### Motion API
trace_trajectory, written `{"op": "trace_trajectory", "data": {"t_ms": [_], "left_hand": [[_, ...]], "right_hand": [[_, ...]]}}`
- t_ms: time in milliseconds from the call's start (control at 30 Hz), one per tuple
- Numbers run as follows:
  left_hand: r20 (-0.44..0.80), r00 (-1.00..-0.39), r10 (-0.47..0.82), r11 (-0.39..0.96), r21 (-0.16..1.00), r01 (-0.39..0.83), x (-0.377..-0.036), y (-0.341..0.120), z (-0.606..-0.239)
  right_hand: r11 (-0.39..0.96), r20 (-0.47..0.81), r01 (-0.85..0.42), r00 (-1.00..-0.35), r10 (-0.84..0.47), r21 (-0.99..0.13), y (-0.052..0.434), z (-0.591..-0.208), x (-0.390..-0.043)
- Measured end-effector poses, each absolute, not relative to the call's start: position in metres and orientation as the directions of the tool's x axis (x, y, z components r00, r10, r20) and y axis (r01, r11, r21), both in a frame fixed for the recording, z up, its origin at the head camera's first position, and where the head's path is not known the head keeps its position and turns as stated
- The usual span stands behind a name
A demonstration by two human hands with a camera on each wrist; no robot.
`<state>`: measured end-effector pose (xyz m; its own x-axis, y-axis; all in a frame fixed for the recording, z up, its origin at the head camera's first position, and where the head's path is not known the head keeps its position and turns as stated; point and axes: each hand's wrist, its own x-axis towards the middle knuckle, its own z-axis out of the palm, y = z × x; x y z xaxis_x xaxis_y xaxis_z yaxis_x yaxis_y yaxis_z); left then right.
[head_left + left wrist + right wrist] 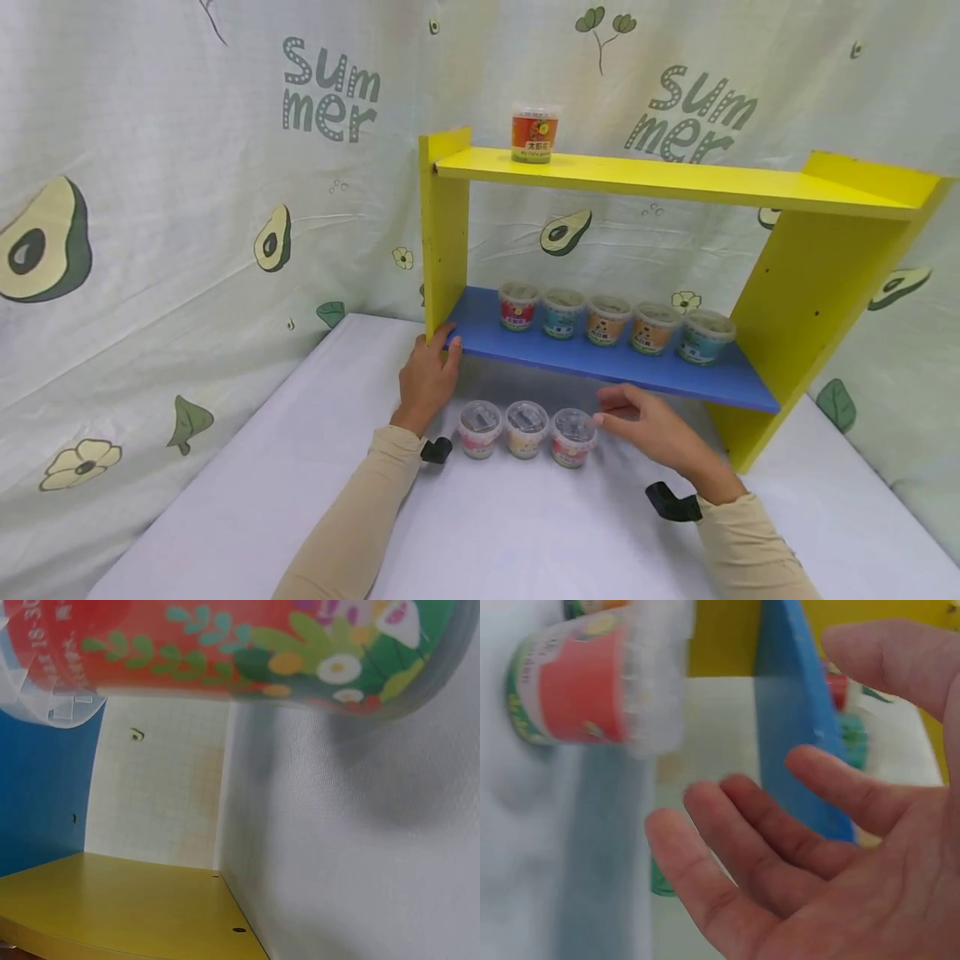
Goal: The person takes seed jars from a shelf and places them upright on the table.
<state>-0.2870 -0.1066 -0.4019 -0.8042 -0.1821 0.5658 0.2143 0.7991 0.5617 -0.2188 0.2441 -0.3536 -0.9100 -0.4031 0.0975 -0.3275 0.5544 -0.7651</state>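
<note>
My left hand [429, 375] holds the lower left front corner of a yellow-and-blue shelf [600, 364], fingers and thumb at the side panel and blue board. The left wrist view shows no hand. Close to that wrist is a lidded plastic cup with a flower print [300, 652]. My right hand [648, 429] is beside the rightmost of three lidded cups on the table, a pink-labelled cup [572, 439], without gripping it. In the right wrist view its loosely bent fingers [705, 877] are spread and hold nothing. The middle cup [526, 431] and left cup [479, 430] stand in line.
Several lidded cups, including a red-labelled one [517, 307] and a teal one [705, 337], stand on the blue board. A single red cup [534, 136] sits on the yellow top board [675, 177]. Printed cloth [187, 167] hangs behind the white table [510, 533].
</note>
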Motion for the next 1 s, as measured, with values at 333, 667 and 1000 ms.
{"op": "trace_trajectory", "data": {"t_ms": [333,667,1000], "left_hand": [[0.577,-0.795,-0.186,0.813,0.545,0.205,-0.287,-0.107,-0.405],[0.593,-0.784,-0.184,0.810,0.543,0.221,-0.286,-0.106,-0.403],[0.609,-0.770,-0.187,0.816,0.533,0.223,-0.285,-0.108,-0.402]], "right_hand": [[0.404,0.214,-0.416,-0.863,-0.457,-0.815,0.248,-0.319,-0.204],[0.367,0.325,-0.496,-0.839,-0.437,-0.787,0.247,-0.271,-0.210],[0.422,0.440,-0.572,-0.816,-0.374,-0.703,0.234,-0.199,-0.207]]}}
